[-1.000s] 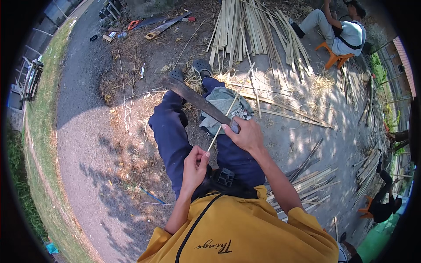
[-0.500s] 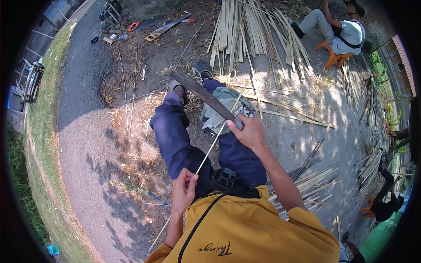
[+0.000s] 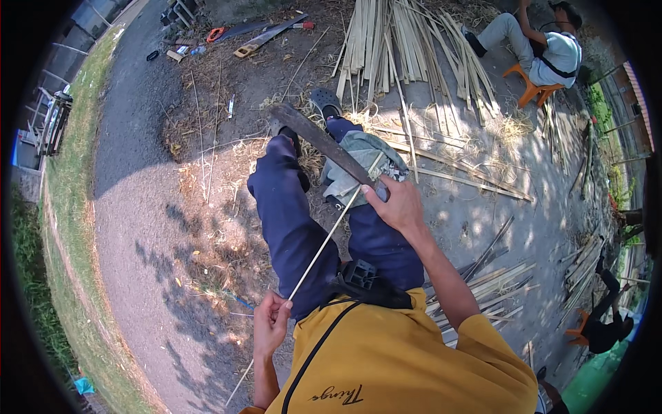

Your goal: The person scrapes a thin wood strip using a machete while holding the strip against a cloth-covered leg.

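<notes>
My right hand (image 3: 400, 203) is closed round the handle of a long dark machete (image 3: 321, 141), over my right thigh. The blade slants away to the far left. A thin pale bamboo strip (image 3: 324, 245) runs under the blade close to my right thumb, its far end over a grey-green cloth (image 3: 341, 181) draped on my right knee. Near my left hip, my left hand (image 3: 271, 324) pinches the strip, whose near end trails down past my forearm.
Split bamboo slats (image 3: 386, 52) lie in a large pile ahead, with more slats (image 3: 476, 297) to my right. Two handsaws (image 3: 269, 36) rest on the ground at far left. A person (image 3: 545, 52) sits on an orange stool (image 3: 531, 86) at far right; another person (image 3: 610, 328) is farther back.
My left hand has moved back and left with the strip, and the strip's far end has drawn closer to the blade. My right hand and the machete stay over the knee.
</notes>
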A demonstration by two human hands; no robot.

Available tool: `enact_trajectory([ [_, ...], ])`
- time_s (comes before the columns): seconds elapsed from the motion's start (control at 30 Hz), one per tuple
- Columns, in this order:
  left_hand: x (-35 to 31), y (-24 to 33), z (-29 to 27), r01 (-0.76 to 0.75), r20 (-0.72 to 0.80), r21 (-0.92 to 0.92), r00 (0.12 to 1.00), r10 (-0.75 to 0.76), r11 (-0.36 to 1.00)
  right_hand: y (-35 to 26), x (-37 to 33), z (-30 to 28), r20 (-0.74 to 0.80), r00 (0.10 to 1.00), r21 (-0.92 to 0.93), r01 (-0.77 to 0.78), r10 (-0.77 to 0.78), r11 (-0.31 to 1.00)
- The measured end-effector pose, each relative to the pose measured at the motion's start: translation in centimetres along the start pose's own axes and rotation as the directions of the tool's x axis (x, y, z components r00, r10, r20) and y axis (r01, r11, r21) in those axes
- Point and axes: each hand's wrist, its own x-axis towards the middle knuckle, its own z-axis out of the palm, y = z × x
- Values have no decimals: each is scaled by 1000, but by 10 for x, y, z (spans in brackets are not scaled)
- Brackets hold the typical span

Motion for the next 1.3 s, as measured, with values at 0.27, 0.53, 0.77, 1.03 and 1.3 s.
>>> enact_trajectory([
  [0.27, 18, 4, -21, 40, 172, 158, 983, -67, 987, 1, -3, -1, -38, 999, 7, -2, 2, 1000],
  [0.53, 87, 88, 32, -345, 83, 540, 929, 360, 768, 5, -5, 2, -66, 998, 24, -10, 12, 1000],
  [0.77, 140, 68, 90, -314, 188, 507, 949, 253, 803, 3, -7, 1, -66, 998, 34, -12, 14, 999],
  [1.03, 159, 77, 107, -348, 189, 254, 933, 306, 902, 9, -5, -1, -72, 996, 81, -36, 42, 996],
  [1.3, 185, 82, 145, -454, 100, 256, 890, 444, 853, 7, -8, 4, -48, 999, 51, 17, -15, 999],
])
